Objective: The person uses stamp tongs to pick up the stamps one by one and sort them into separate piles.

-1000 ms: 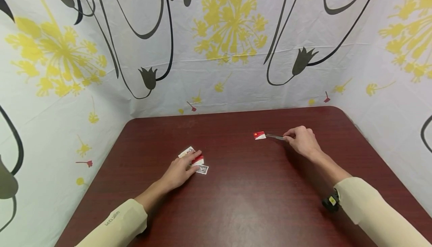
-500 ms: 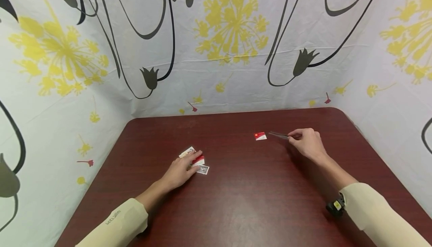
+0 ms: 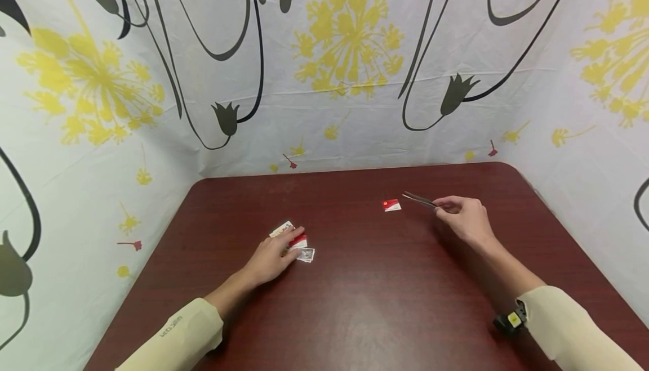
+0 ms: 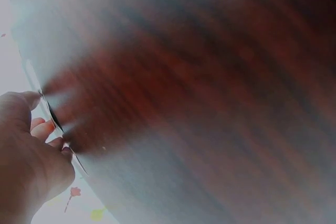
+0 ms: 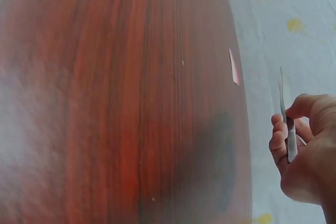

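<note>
My right hand [image 3: 467, 222] pinches a pair of metal tweezers [image 3: 419, 200] between thumb and fingers. The tips point left and stand slightly apart, with nothing between them. Just left of the tips, a small red-and-white stamp [image 3: 391, 205] lies on the table; in the right wrist view this stamp [image 5: 234, 67] shows at a steep slant. My left hand [image 3: 271, 255] rests with spread fingers on several stamps: a pale one [image 3: 281, 228] at the top, a red one [image 3: 299, 241] in the middle and a grey-pictured one [image 3: 306, 254] at the thumb. The hand partly covers them.
The dark red wooden table [image 3: 355, 303] has rounded far corners. A white cloth [image 3: 350, 129] with yellow and grey flower prints hangs behind it and along both sides. A black device [image 3: 511, 320] is strapped at the right wrist.
My right hand has drawn back to the right and toward me, taking the tweezer tips away from the red-and-white stamp, which stays on the table. My left hand holds its place.
</note>
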Tool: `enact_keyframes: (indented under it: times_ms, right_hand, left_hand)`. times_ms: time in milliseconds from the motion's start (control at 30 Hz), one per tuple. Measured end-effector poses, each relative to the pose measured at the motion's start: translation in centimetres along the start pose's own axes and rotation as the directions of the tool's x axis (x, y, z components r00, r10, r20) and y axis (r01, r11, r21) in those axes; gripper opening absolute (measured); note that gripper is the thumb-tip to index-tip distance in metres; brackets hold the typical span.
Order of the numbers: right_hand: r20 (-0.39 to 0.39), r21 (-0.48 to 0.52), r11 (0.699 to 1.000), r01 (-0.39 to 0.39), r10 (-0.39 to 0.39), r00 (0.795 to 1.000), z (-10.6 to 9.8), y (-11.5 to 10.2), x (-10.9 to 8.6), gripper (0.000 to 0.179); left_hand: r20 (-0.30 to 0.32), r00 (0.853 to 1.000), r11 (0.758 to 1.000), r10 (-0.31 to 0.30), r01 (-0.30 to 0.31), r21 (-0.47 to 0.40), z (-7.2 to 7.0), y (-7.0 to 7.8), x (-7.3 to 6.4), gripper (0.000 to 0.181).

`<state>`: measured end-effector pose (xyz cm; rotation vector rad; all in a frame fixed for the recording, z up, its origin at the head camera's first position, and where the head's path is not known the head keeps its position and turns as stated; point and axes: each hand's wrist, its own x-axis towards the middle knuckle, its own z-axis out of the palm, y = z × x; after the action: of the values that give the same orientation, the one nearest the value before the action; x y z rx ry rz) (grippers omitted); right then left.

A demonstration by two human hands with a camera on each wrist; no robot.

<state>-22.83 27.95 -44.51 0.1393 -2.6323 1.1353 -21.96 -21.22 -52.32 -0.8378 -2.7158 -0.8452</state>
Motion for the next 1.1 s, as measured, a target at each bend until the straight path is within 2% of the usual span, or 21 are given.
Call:
enact_keyframes:
  times_ms: [133, 167, 233, 267, 400, 467, 500, 567, 767, 900, 1100]
  right_hand:
    - [0.035, 0.127, 0.991, -0.043, 0.039, 0.999, 0.2, -0.4, -0.5, 0.022]
    - [0.044, 0.161, 0.986, -0.053, 0.047, 0.998, 0.2, -0.4, -0.6, 0.022]
    - [0.061, 0.208, 0.975, -0.071, 0.06, 0.996, 0.4, -0.5, -0.8, 0.024]
    - [0.07, 0.232, 0.969, -0.081, 0.067, 0.995, 0.4, -0.6, -1.0, 0.025]
    - [0.101, 0.321, 0.941, -0.105, 0.077, 0.992, 0.8, -0.9, -1.3, 0.027]
    - [0.118, 0.372, 0.921, -0.117, 0.078, 0.99, 1.0, -1.2, -1.4, 0.029]
    - [0.127, 0.39, 0.913, -0.121, 0.077, 0.989, 1.2, -1.3, -1.4, 0.029]
    - [0.15, 0.422, 0.897, -0.133, 0.076, 0.986, 1.4, -1.7, -1.5, 0.03]
    - [0.234, 0.471, 0.868, -0.159, 0.05, 0.971, 2.4, -3.0, -1.8, 0.029]
    - [0.265, 0.485, 0.86, -0.16, 0.031, 0.964, 3.1, -4.0, -1.9, 0.027]
    - [0.283, 0.504, 0.85, -0.153, 0.005, 0.959, 4.3, -5.4, -1.9, 0.027]
  left_hand:
    - [-0.006, 1.0, 1.0, 0.003, -0.003, 0.019, -0.1, 0.2, 0.0, 0.053]
    - [-0.005, 1.0, 1.0, 0.001, -0.001, 0.029, 0.1, -0.2, 0.1, 0.053]
    - [0.007, 1.0, 0.999, -0.025, 0.025, 0.021, -0.4, 0.7, 0.2, 0.052]
    - [0.0, 1.0, 1.0, -0.008, 0.008, 0.02, -0.3, 0.3, 0.1, 0.052]
    - [0.027, 0.998, 0.999, -0.049, 0.049, -0.014, -2.0, 2.8, 0.3, 0.052]
    - [0.031, 0.998, 0.998, -0.058, 0.059, -0.013, -2.2, 2.9, 0.3, 0.054]
    - [0.043, 0.995, 0.996, -0.088, 0.088, -0.005, -2.5, 3.6, 0.4, 0.055]
    - [0.046, 0.993, 0.994, -0.105, 0.105, 0.001, -2.6, 3.7, 0.4, 0.058]
    - [0.048, 0.982, 0.983, -0.185, 0.184, 0.012, -2.8, 3.7, 0.2, 0.068]
    - [0.044, 0.969, 0.97, -0.242, 0.242, 0.003, -2.8, 3.8, 0.1, 0.071]
    - [0.058, 0.958, 0.96, -0.28, 0.278, 0.035, -2.7, 3.9, 0.0, 0.073]
